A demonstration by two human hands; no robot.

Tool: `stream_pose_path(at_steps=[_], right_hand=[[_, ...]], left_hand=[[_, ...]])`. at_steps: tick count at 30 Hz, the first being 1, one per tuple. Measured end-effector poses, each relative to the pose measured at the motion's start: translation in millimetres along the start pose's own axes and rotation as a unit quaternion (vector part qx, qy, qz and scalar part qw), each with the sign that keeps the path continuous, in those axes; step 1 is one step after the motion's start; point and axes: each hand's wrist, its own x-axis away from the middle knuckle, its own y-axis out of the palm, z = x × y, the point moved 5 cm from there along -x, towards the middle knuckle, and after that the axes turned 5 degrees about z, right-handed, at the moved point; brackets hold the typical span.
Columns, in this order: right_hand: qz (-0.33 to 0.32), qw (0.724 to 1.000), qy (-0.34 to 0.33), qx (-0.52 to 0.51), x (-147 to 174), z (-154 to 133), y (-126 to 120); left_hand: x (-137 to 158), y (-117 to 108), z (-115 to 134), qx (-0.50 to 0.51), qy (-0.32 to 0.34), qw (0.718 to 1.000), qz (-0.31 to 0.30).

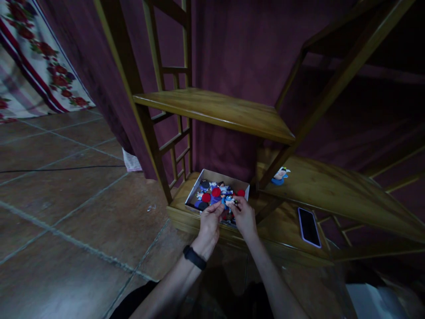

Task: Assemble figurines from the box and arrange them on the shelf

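My left hand (211, 220) and my right hand (245, 217) meet over the front of a shallow cardboard box (194, 188) on the low wooden shelf. Between their fingertips is a small blue and white figurine (228, 201), pinched from both sides. Its details are too small to make out. Inside the box lie several more figurines with round bases, among them a red base (216, 192) and a dark base (202, 206). My fingers partly hide the box's front right. A similar figurine with a blue base (279, 177) stands on the shelf to the right.
A wooden shelf board (215, 108) overhangs the box, with a slanting post (279, 164) to its right. On the lower shelf at right lies a phone (309, 227). Purple curtain (229, 53) hangs behind. Tiled floor (83, 212) spreads to the left, crossed by a black cable (66, 169).
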Motion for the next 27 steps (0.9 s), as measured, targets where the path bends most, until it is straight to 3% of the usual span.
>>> stream_pose_path(at_steps=[14, 20, 27], right_hand=[[-0.03, 0.998, -0.053, -0.026, 7.7, -7.4, 9.9], [-0.069, 0.984, 0.017, -0.163, 4.2, 5.2, 21.7], [-0.086, 0.971, 0.064, -0.212, 4.2, 17.8, 31.9]], left_hand=[[-7.4, -7.4, 11.9, -0.065, -0.044, 0.997, 0.0], [-15.5, -18.2, 15.9, -0.047, -0.076, 0.996, 0.02], [-22.6, -21.9, 25.7, -0.039, -0.07, 0.997, 0.019]])
